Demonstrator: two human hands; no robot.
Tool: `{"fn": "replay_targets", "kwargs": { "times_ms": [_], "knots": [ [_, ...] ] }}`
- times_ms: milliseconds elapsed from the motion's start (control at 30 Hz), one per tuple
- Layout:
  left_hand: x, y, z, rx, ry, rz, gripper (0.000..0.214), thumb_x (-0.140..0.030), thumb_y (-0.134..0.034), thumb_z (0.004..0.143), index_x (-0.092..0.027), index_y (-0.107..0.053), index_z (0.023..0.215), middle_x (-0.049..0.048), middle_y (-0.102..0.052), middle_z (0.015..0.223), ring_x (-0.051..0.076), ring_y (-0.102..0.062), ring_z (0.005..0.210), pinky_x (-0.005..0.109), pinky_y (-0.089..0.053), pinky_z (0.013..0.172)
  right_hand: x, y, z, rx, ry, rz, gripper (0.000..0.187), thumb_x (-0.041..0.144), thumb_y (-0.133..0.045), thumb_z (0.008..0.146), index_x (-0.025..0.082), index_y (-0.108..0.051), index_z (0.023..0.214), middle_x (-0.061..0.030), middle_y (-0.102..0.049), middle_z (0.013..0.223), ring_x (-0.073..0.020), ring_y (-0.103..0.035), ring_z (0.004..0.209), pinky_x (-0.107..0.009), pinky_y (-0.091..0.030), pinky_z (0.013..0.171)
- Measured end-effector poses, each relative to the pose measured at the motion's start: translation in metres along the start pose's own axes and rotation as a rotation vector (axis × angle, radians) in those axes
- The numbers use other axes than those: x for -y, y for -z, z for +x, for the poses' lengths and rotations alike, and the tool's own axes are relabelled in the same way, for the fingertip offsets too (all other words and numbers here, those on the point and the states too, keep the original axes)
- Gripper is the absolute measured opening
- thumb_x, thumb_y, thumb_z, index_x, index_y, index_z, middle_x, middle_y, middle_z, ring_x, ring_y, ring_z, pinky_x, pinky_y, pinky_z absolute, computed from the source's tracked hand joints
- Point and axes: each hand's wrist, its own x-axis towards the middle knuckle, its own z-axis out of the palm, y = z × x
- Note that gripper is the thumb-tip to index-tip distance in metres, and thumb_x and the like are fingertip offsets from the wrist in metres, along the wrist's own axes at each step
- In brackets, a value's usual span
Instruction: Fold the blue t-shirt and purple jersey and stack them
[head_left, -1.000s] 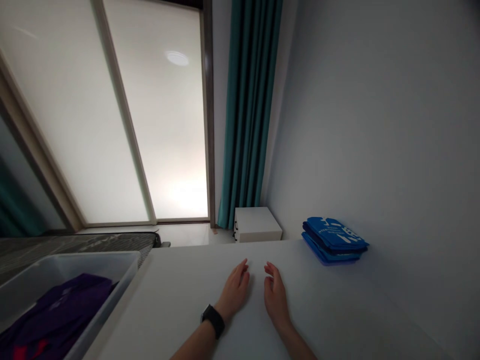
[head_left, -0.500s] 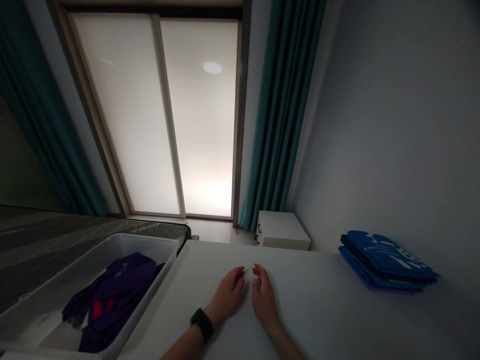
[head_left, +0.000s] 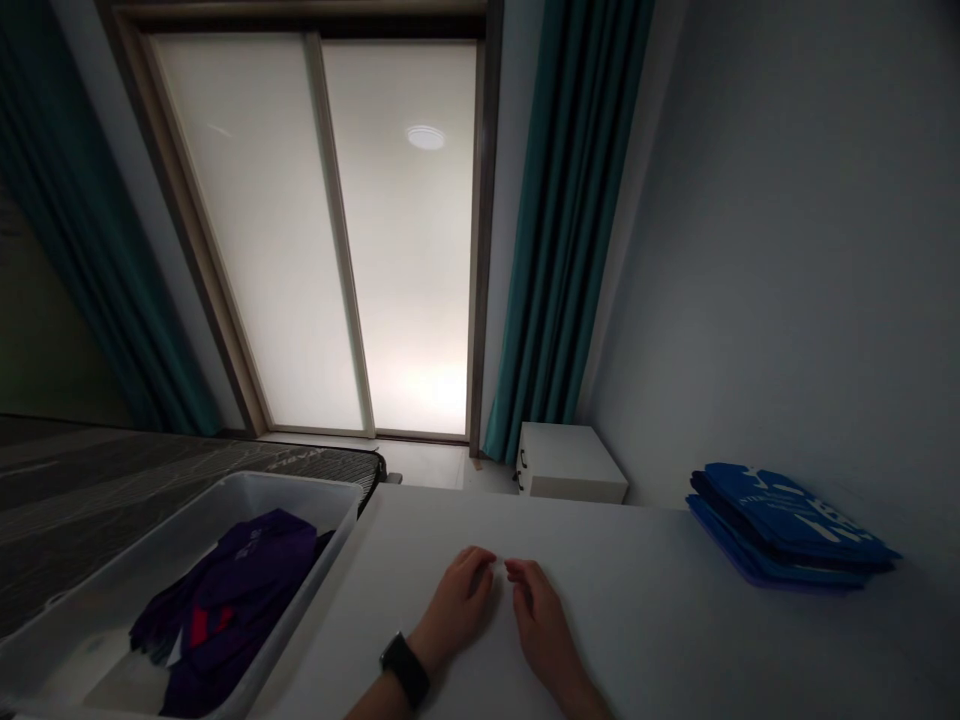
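**Blue pile folded, purple cloth loose in the bin, both hands empty**

The white table [head_left: 637, 610] fills the lower middle of the frame. At lower left stands a translucent bin [head_left: 300, 496]; in it lies purple cloth [head_left: 259, 565] with a red patch, bunched up, so this part looks undone. Whether it is one piece or several, I cannot tell. At right, near the wall, a stack of blue printed cloth [head_left: 787, 520] sits flat and layered, apparently finished. At lower centre, the left hand [head_left: 459, 600] and right hand [head_left: 546, 628] rest loosely curled, fingertips close together, gripping nothing; work seems paused between pieces.
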Motion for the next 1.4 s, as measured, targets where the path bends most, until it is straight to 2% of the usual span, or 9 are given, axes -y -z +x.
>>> {"fn": "replay_targets", "kwargs": {
  "times_ms": [200, 400, 633, 833, 967, 1100, 1233, 1300, 1400],
  "knots": [
    [-0.008, 0.008, -0.012, 0.021, 0.037, 0.062, 0.024, -0.01, -0.047, 0.083, -0.019, -0.062, 0.1, 0.0085, -0.063, 0.106, 0.022, -0.057, 0.104, 0.036, -0.044, 0.095, -0.004, -0.004, 0.001, 0.002, -0.066, 0.049, 0.03, 0.023, -0.047, 0.084, 0.02, -0.064, 0.108, -0.0085, -0.069, 0.107, -0.0211, -0.067, 0.097, -0.035, -0.053, 0.09],
    [-0.013, 0.035, -0.032, 0.043, 0.118, 0.139, 0.023, -0.012, -0.05, 0.083, -0.02, -0.063, 0.1, 0.0078, -0.062, 0.106, 0.023, -0.057, 0.105, 0.037, -0.044, 0.097, 0.005, -0.029, 0.002, 0.024, -0.093, 0.058, 0.031, 0.028, -0.046, 0.085, 0.019, -0.064, 0.108, -0.0078, -0.07, 0.097, -0.0217, -0.067, 0.092, -0.036, -0.053, 0.087],
    [-0.03, 0.077, -0.061, 0.0, 0.141, 0.182, 0.027, -0.013, -0.049, 0.085, -0.022, -0.063, 0.106, 0.0079, -0.061, 0.109, 0.023, -0.055, 0.107, 0.037, -0.044, 0.097, 0.036, -0.073, -0.002, 0.178, -0.001, 0.114, 0.03, 0.024, -0.047, 0.085, 0.021, -0.064, 0.11, -0.0058, -0.069, 0.098, -0.0195, -0.066, 0.092, -0.032, -0.053, 0.084],
    [-0.051, 0.118, -0.091, -0.056, 0.186, 0.167, 0.028, -0.02, -0.051, 0.089, -0.027, -0.063, 0.113, 0.0078, -0.06, 0.117, 0.025, -0.055, 0.112, 0.038, -0.045, 0.1, 0.058, -0.119, -0.004, 0.272, -0.009, 0.233, 0.029, 0.027, -0.049, 0.088, 0.022, -0.064, 0.111, -0.0057, -0.069, 0.097, -0.02, -0.066, 0.091, -0.033, -0.054, 0.083],
    [-0.057, 0.151, -0.11, -0.098, 0.194, 0.234, 0.031, -0.021, -0.052, 0.089, -0.029, -0.061, 0.118, 0.0077, -0.059, 0.12, 0.026, -0.054, 0.114, 0.04, -0.045, 0.1, 0.068, -0.15, -0.001, 0.347, -0.004, 0.269, 0.03, 0.033, -0.048, 0.09, 0.022, -0.064, 0.112, -0.0055, -0.069, 0.097, -0.0199, -0.067, 0.089, -0.033, -0.054, 0.083],
    [-0.047, 0.188, -0.122, -0.16, 0.243, 0.369, 0.03, -0.02, -0.052, 0.088, -0.026, -0.061, 0.115, 0.0079, -0.059, 0.12, 0.025, -0.055, 0.113, 0.038, -0.045, 0.099, 0.076, -0.174, -0.003, 0.413, 0.015, 0.247, 0.031, 0.034, -0.044, 0.091, 0.021, -0.061, 0.114, -0.0061, -0.068, 0.097, -0.0198, -0.066, 0.091, -0.034, -0.052, 0.086],
    [-0.021, 0.235, -0.122, -0.194, 0.33, 0.567, 0.024, -0.021, -0.053, 0.088, -0.022, -0.063, 0.11, 0.009, -0.061, 0.112, 0.026, -0.057, 0.106, 0.039, -0.047, 0.093, 0.074, -0.184, -0.006, 0.445, 0.043, 0.227, 0.031, 0.035, -0.044, 0.091, 0.022, -0.061, 0.113, -0.0061, -0.067, 0.096, -0.0197, -0.066, 0.09, -0.034, -0.053, 0.085],
    [-0.005, 0.257, -0.118, -0.141, 0.402, 0.716, 0.021, -0.02, -0.054, 0.086, -0.019, -0.065, 0.104, 0.01, -0.062, 0.107, 0.027, -0.057, 0.104, 0.039, -0.047, 0.092, 0.071, -0.184, -0.007, 0.431, 0.041, 0.217, 0.031, 0.035, -0.045, 0.091, 0.022, -0.062, 0.113, -0.006, -0.067, 0.094, -0.0197, -0.066, 0.088, -0.033, -0.053, 0.083],
    [0.019, 0.281, -0.109, 0.061, 0.527, 0.896, 0.015, -0.023, -0.056, 0.086, -0.018, -0.066, 0.095, 0.0126, -0.063, 0.104, 0.03, -0.057, 0.105, 0.04, -0.046, 0.089, 0.067, -0.182, -0.008, 0.414, 0.038, 0.202, 0.031, 0.036, -0.046, 0.09, 0.023, -0.063, 0.112, -0.006, -0.068, 0.094, -0.0197, -0.066, 0.087, -0.033, -0.054, 0.08]
  ]
}}
